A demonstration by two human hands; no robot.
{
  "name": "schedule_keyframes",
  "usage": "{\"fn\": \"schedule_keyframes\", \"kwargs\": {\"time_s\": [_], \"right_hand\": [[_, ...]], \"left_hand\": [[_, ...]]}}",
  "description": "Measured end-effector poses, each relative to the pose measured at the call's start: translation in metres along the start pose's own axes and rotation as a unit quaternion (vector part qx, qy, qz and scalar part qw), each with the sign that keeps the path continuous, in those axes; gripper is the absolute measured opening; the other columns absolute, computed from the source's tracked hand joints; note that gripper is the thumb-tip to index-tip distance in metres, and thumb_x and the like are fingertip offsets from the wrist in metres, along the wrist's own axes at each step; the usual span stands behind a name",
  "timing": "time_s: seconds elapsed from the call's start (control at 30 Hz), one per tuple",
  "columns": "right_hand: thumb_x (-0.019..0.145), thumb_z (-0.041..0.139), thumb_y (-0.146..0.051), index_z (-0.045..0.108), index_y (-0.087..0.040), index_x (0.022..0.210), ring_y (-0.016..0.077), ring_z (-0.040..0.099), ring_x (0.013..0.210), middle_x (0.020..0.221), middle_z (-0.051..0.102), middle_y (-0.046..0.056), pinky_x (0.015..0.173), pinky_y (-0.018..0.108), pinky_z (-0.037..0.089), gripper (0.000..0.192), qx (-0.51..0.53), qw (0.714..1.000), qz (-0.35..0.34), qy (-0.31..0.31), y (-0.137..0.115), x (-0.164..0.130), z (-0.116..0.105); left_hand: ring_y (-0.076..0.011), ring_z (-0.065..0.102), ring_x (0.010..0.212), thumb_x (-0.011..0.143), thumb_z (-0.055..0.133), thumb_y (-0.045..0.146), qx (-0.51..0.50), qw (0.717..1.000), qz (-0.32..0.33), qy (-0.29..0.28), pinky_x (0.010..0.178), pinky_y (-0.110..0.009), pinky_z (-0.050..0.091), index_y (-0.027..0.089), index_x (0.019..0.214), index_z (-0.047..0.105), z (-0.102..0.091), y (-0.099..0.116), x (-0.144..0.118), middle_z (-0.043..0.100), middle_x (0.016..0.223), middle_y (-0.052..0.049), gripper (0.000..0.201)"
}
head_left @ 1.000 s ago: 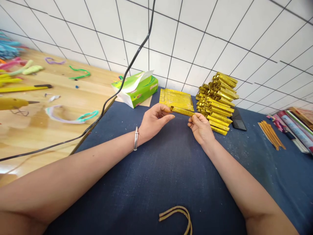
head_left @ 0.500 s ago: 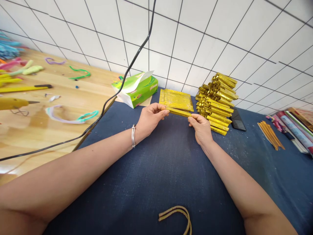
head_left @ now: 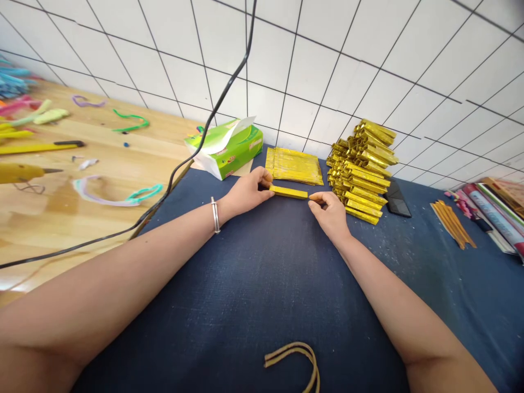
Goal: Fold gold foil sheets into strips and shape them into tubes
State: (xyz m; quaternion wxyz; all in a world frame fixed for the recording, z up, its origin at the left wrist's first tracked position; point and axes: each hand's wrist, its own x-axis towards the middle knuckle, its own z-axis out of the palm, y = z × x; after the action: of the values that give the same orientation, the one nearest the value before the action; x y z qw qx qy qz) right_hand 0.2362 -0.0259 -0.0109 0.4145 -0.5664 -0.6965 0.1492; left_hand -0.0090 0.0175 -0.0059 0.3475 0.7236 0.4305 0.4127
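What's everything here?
Gold strip: 1, gold, centre
Flat strips: several, gold, back
Piled strips: many, gold, right
Wall: 1, white, back
Tissue pack: 1, green, back
Phone: 1, black, right
Brown strips: several, brown, right
Books: several, mixed, right
Cord: 1, tan, bottom
Cable: 1, black, left
Glue gun: 1, yellow, left
Craft pieces: many, mixed, left
Tabletop: 1, tan, left
Worktop: 1, blue, centre
Bracelet: 1, silver, left wrist
Left hand: 1, bare, centre
Right hand: 1, bare, centre

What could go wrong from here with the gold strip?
The left hand seems to hold the gold strip only at one end, so it might swing or slip before the right hand steadies the other. The unevenly stacked gold pile beside the right hand could topple if nudged.
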Motion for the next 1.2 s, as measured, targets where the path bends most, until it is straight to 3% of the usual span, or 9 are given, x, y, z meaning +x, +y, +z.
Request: {"fn": "schedule_keyframes", "kwargs": {"time_s": [0.17,0.53,0.73,0.97,1.2], "right_hand": [[0.075,0.054,-0.024,0.062,-0.022,0.092,0.0201,0.056,0.086,0.088,0.062,0.003,0.079,0.037,0.045,0.018,-0.034,0.999,-0.011,0.018,0.003,0.001,0.0],[0.076,0.054,-0.019,0.06,-0.026,0.107,0.0223,0.051,0.103,0.104,0.063,0.003,0.088,0.041,0.043,0.032,-0.043,0.996,-0.061,-0.052,-0.003,-0.001,0.001],[0.075,0.052,-0.016,0.06,-0.025,0.103,0.0211,0.054,0.095,0.09,0.065,0.002,0.088,0.039,0.043,0.031,-0.05,0.996,-0.067,-0.043,-0.008,-0.001,0.001],[0.072,0.057,-0.016,0.062,-0.025,0.094,0.022,0.053,0.1,0.101,0.065,0.002,0.092,0.04,0.041,0.025,-0.056,0.991,-0.099,-0.075,-0.014,-0.001,0.001],[0.073,0.056,-0.016,0.06,-0.024,0.091,0.0222,0.053,0.095,0.092,0.063,0.002,0.088,0.04,0.042,0.02,-0.08,0.988,-0.102,-0.083,-0.014,-0.001,0.001]], "left_hand": [[-0.0203,0.057,0.097,0.069,0.063,0.025,0.103,0.994,0.03,-0.023,0.09,-0.038,0.044,0.019,0.101,0.054,-0.003,-0.004,-0.001,0.063,0.103,-0.005,0.034],[-0.019,0.057,0.09,0.072,0.061,0.024,0.127,0.988,0.066,-0.052,0.084,-0.035,0.044,0.02,0.094,0.058,-0.001,0.001,-0.001,0.064,0.095,-0.002,0.023],[-0.0163,0.056,0.087,0.072,0.063,0.024,0.125,0.986,0.076,-0.081,0.081,-0.031,0.044,0.019,0.092,0.058,-0.001,0.007,-0.003,0.061,0.092,-0.001,0.022],[-0.0133,0.053,0.079,0.074,0.06,0.021,0.139,0.976,0.124,-0.11,0.074,-0.026,0.043,0.018,0.086,0.058,0.0,0.005,-0.003,0.057,0.085,0.0,0.012],[-0.0137,0.052,0.082,0.075,0.058,0.017,0.145,0.971,0.158,-0.108,0.076,-0.026,0.043,0.017,0.085,0.057,0.0,0.007,-0.004,0.056,0.085,-0.001,0.011]]}}
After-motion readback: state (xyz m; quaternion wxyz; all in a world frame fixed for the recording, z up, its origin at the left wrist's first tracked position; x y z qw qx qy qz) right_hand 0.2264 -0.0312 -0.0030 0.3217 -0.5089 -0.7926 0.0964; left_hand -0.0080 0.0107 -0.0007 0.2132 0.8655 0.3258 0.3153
